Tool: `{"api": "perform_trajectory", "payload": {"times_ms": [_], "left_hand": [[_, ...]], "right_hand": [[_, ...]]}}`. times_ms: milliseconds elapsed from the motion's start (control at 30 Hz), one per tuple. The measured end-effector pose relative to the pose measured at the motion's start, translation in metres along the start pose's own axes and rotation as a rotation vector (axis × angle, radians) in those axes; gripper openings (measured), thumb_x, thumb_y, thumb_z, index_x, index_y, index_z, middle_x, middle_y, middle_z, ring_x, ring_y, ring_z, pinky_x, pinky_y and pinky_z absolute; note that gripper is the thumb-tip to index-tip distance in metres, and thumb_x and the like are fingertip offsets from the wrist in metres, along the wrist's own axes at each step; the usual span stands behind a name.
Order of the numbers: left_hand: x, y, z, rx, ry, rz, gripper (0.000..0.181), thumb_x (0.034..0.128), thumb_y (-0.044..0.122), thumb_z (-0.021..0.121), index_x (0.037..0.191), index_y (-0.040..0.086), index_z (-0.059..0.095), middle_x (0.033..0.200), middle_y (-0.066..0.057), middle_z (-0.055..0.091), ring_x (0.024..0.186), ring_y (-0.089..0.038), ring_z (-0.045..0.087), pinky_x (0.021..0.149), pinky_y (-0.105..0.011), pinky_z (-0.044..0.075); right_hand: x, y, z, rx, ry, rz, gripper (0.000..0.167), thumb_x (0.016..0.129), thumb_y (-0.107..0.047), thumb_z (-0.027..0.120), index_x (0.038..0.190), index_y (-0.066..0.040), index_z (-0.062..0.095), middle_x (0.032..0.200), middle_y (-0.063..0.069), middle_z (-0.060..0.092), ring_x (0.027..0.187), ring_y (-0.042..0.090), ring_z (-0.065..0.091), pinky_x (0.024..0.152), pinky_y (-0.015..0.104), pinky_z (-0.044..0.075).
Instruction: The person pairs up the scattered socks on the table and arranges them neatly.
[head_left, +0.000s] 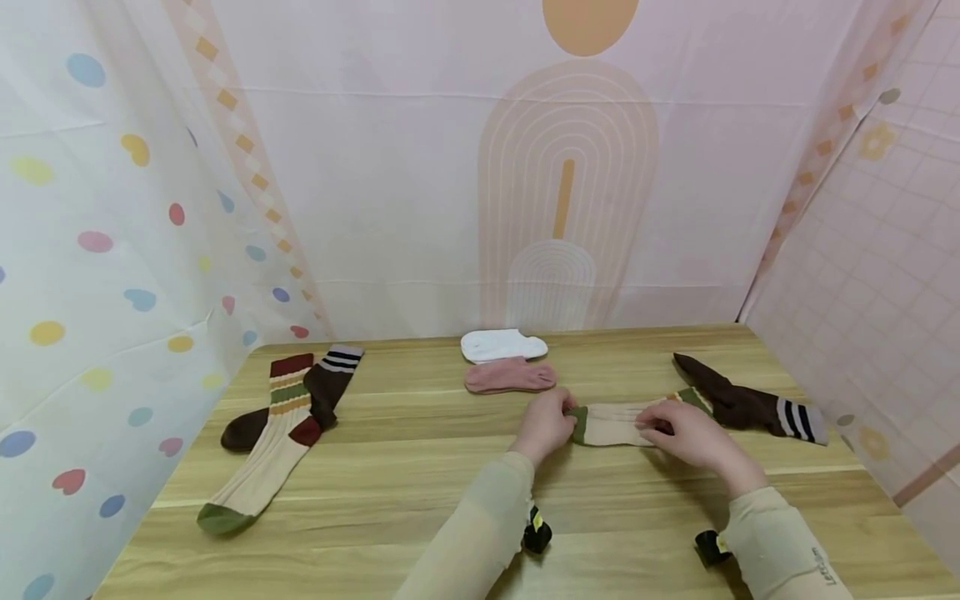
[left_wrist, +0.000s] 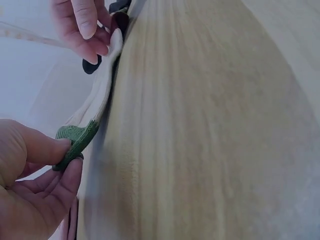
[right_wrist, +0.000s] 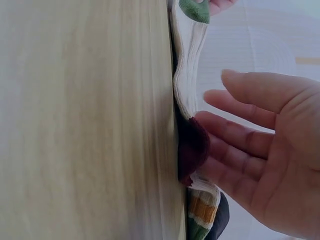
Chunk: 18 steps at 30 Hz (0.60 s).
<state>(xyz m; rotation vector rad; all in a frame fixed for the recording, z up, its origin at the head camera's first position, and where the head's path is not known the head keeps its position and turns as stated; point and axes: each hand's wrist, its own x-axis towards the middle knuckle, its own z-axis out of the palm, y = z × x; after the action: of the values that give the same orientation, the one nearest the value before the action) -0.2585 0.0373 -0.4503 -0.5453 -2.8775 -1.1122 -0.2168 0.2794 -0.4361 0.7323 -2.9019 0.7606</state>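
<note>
A cream sock (head_left: 615,423) with a green toe lies across the right part of the table. My left hand (head_left: 545,423) pinches its green toe (left_wrist: 77,140) between thumb and fingers, lifted slightly in the left wrist view. Over the sock's middle is my right hand (head_left: 693,433); in the right wrist view its fingers are spread beside the dark red heel (right_wrist: 194,150), with fingertips at the fabric and nothing pinched. The striped cuff (right_wrist: 204,207) is partly hidden behind the right hand in the head view. A dark brown sock (head_left: 750,404) with a grey striped cuff lies beside and under that end.
At the back middle lie a white sock (head_left: 502,345) and a pink sock (head_left: 510,376), close together. On the left, another cream striped sock (head_left: 262,467) crosses over a dark brown sock (head_left: 326,387). Patterned curtains (head_left: 390,208) enclose the wooden table (head_left: 360,492) at the back and sides.
</note>
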Motion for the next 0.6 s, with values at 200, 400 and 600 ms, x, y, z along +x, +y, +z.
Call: {"api": "perform_trajectory", "payload": {"times_ms": [200, 400, 600], "left_hand": [[-0.001, 0.000, -0.001, -0.054, 0.032, 0.000, 0.013, 0.0850, 0.000, 0.073, 0.096, 0.006, 0.070, 0.085, -0.002, 0.065, 0.081, -0.017, 0.061, 0.075, -0.029, 0.051], [-0.004, -0.003, 0.000, -0.068, 0.059, -0.004, 0.011, 0.0855, 0.002, 0.074, 0.094, 0.007, 0.069, 0.083, -0.001, 0.064, 0.079, -0.016, 0.060, 0.074, -0.029, 0.050], [-0.004, -0.007, 0.000, -0.104, 0.067, 0.000, 0.011, 0.0853, 0.002, 0.074, 0.094, 0.006, 0.069, 0.083, -0.001, 0.064, 0.079, -0.015, 0.059, 0.073, -0.028, 0.050]], "right_hand": [[-0.004, 0.001, -0.004, -0.063, 0.102, 0.107, 0.029, 0.093, -0.015, 0.069, 0.117, 0.001, 0.068, 0.110, 0.018, 0.066, 0.096, 0.034, 0.064, 0.082, 0.052, 0.052], [-0.009, 0.014, -0.012, -0.115, 0.110, 0.255, 0.041, 0.094, -0.017, 0.066, 0.127, 0.008, 0.060, 0.119, 0.030, 0.061, 0.107, 0.048, 0.057, 0.087, 0.059, 0.048], [-0.014, 0.031, -0.018, -0.089, 0.032, 0.348, 0.050, 0.097, -0.020, 0.062, 0.134, 0.012, 0.051, 0.133, 0.038, 0.049, 0.119, 0.056, 0.046, 0.094, 0.065, 0.041]]}}
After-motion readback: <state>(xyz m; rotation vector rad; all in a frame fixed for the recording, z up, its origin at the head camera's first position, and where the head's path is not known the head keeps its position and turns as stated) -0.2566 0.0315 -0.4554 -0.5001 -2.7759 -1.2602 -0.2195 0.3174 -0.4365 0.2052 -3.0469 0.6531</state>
